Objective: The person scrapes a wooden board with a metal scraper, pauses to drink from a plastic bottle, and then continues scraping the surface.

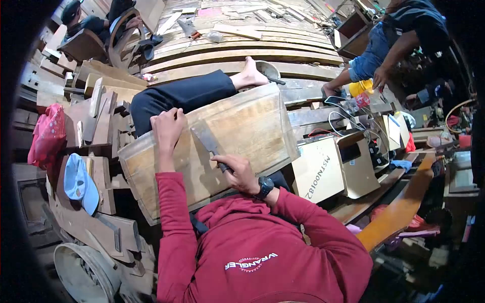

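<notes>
One scraper (204, 138) in right-hand fingers (225, 159)

One handheld scraper (204, 138), one panel (252, 126), one blue cap (88, 190)

Left hand (167, 129) loosely curled, left arm (174, 214) outstretched — right hand (238, 173) closed in grip, right arm (316, 222) bent

Opens widest over the far right of the board (255, 113), between the scraper (203, 137) and the right edge. Narrows to a strip of bare wood between the left forearm (173, 199) and the right hand (237, 170). Is blocked at far left by the left hand (169, 129) and the bent leg (179, 101), at the far edge by the foot (250, 76), past the right edge by the box (317, 166), and on the near side by the torso (268, 242).
</notes>
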### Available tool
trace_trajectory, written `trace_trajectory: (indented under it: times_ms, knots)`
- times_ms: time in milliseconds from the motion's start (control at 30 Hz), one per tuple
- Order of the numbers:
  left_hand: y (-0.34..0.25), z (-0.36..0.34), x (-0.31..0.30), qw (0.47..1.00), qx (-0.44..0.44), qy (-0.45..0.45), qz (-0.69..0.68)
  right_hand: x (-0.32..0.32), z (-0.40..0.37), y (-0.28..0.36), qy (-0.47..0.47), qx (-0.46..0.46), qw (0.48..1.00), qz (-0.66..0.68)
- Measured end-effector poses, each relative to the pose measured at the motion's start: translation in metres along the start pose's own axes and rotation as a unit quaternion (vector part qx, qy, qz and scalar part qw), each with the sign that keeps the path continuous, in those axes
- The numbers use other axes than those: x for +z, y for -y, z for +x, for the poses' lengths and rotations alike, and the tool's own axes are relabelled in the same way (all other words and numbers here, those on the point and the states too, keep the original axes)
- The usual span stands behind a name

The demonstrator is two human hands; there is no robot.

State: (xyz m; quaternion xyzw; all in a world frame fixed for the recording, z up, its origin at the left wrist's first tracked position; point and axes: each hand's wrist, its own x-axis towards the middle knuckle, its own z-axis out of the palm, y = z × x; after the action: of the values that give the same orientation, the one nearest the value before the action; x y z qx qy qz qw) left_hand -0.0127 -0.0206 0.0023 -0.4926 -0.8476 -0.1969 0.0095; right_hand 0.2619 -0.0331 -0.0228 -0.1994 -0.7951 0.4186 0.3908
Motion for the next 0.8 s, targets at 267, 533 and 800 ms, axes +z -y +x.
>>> trace_trajectory:
  times_ms: [267, 533, 800]
  knots:
    - [0.0, -0.0017, -0.0004, 1.0, 0.006, -0.021, -0.011, -0.0044, -0.002, -0.0007, 0.049, -0.037, 0.998, -0.022]
    - [-0.0024, -0.0005, -0.0019, 1.0, 0.004, -0.014, -0.005, -0.003, 0.0007, -0.0023, 0.076, -0.002, 0.996, -0.045]
    - [-0.0005, -0.0002, -0.0002, 1.0, 0.007, -0.018, -0.017, -0.0046, -0.0022, 0.0038, 0.008, -0.041, 0.999, -0.007]
